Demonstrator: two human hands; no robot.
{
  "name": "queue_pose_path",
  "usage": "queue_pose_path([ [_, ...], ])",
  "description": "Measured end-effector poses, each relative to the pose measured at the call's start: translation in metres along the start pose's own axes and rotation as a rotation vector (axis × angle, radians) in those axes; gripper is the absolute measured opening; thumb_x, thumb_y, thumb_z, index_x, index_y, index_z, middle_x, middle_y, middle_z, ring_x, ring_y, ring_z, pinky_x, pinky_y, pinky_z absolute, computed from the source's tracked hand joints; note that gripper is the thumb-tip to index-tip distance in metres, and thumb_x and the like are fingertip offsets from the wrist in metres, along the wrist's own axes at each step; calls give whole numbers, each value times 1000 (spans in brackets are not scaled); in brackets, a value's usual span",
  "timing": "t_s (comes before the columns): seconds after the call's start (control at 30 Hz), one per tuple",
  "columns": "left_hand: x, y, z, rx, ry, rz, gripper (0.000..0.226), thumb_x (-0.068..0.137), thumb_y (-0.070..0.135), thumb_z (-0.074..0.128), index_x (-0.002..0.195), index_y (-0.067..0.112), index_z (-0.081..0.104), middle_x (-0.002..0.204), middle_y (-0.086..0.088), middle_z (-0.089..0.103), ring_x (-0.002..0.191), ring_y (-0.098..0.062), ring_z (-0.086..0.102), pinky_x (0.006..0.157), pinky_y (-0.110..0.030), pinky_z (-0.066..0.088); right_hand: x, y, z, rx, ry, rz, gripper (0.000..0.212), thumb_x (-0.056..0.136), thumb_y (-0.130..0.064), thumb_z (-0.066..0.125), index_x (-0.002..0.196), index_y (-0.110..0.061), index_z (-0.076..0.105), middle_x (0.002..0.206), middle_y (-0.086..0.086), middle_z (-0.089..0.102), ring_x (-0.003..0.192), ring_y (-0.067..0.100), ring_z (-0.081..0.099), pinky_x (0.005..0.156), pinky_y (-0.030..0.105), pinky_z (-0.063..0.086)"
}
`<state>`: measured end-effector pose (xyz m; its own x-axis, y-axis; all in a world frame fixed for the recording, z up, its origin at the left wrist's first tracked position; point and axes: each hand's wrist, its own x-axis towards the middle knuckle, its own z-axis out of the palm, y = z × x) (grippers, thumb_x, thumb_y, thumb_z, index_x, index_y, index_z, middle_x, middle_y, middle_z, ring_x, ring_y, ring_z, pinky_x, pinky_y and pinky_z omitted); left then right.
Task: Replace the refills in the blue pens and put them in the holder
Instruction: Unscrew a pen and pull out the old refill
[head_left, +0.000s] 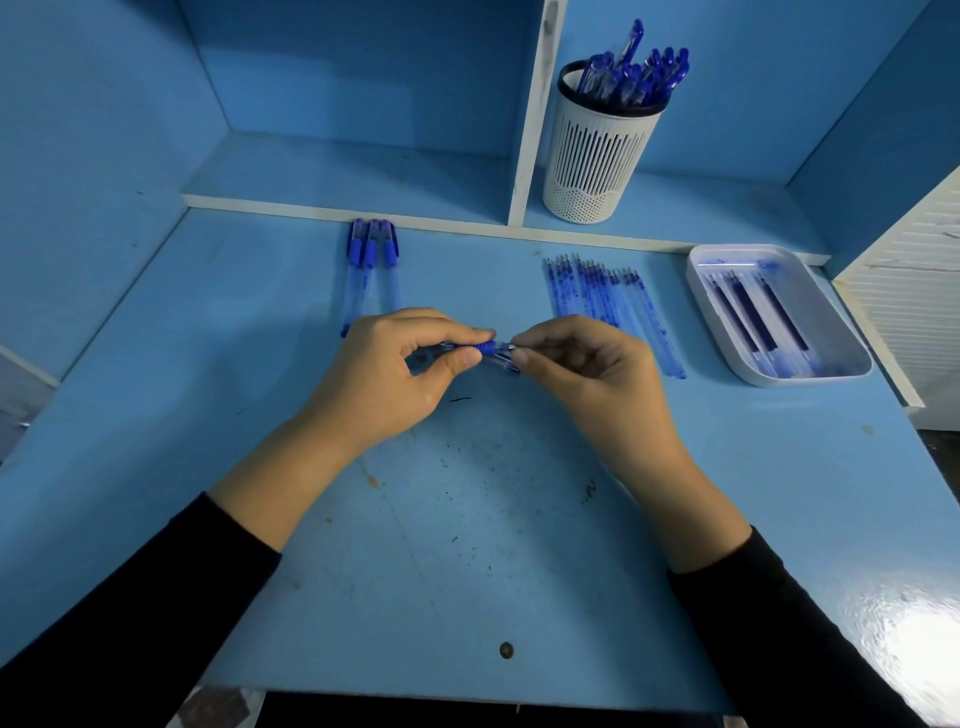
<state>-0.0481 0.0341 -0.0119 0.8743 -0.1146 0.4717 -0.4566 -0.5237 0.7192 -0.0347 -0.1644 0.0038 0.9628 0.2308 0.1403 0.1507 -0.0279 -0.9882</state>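
**A:** What's laid out?

**B:** A blue desk (467, 545). A white holder (597, 150) stands on the back shelf to the right, with blue pens already in it. A white tray (826, 306) at the right edge has a few dark refills, and a row of refills (608, 296) lies just left of it. Three capped pens (369, 260) wait at the back left.

**A:** And the hands?

**B:** They meet over the middle of the desk. The left hand (395, 374) pinches the pen (488, 347) at its blue grip, thumb against forefinger. The right hand (587, 374) pinches the clear tip end, fingers curled.

**A:** Which way does the pen lie?

**B:** Its long axis runs left to right, nearly level, with the barrel in the left hand and the tip toward the right. I'd judge any twist or pull goes along that line. I can't tell whether it's a twist or a pull. The holder is nearer the right hand.
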Motion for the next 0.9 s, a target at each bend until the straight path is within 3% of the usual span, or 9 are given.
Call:
queue_pose_path([
  [0.3,0,-4,-1,-14,33,-36,17,88,14,72,104,18,76,95,12,71,86,-5,67,79,-32,56,-5,-1,-13,137,132,82,13,81,-1,73,86,-14,73,86,4,74,84,13,67,84,25,52],
  [0.5,-2,-3,0,-7,23,-28,18,88,12,72,105,17,76,94,9,72,85,-6,67,79,-31,56,-11,7,-16,-308,57,52,7,81,-6,75,82,-12,72,69,-6,67,61,2,57,59,10,43],
  [0.57,-2,-3,1,1,16,-13,18,88,13,71,105,17,75,94,12,71,85,-3,66,78,-27,56,-13,8,-14,-416,32,10,8,81,-5,74,83,-12,71,69,-9,65,62,5,59,64,10,46],
  [0.73,-4,-2,3,7,-4,-21,19,88,9,71,106,11,75,92,2,72,84,-7,67,78,-21,55,-13,5,-10,-583,-31,-80,12,80,-1,71,89,-8,71,80,5,67,70,13,60,72,18,51],
  [0.9,-4,-1,5,4,-3,-33,19,87,7,71,105,11,76,95,2,73,86,-7,68,80,-20,55,-13,8,-13,-522,-19,-6,19,76,-6,78,92,-11,71,82,2,69,72,11,63,76,17,52],
])
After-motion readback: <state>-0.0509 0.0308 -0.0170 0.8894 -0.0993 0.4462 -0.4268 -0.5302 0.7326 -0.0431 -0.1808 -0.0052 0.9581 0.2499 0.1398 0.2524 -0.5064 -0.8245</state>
